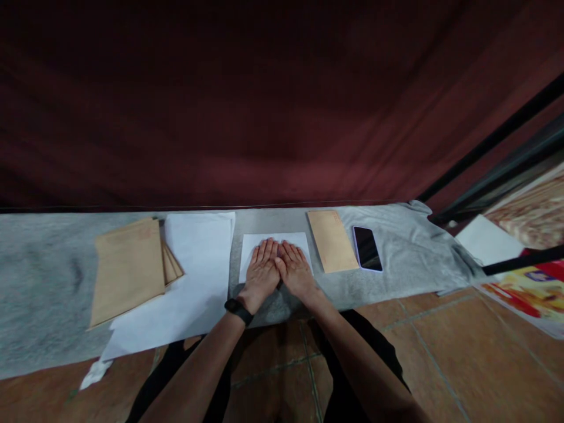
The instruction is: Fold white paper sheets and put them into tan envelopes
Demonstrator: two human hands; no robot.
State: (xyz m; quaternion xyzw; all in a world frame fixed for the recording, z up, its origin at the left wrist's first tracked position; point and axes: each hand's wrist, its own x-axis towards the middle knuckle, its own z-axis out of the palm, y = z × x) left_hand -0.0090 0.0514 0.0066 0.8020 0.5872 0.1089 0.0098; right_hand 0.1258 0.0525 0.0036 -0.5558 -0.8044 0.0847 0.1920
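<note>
Head view: left hand (263, 269) and right hand (296, 271) lie flat, palms down, thumbs meeting, pinching nothing, on the small white paper (248, 245) at centre, likely to flatten it. Single kraft envelope (331, 241) just right, presumably kept handy; smartphone (367, 249) beside it. Larger white sheets (202, 264) left.

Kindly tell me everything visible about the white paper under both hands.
The white paper looks plain where visible, rectangular with straight edges. It lies flat on the grey cloth, between larger white sheets and a brown envelope, touching neither. The left hand and right hand rest on it, palms down, hiding its middle. Whether it is folded is unclear.
</note>
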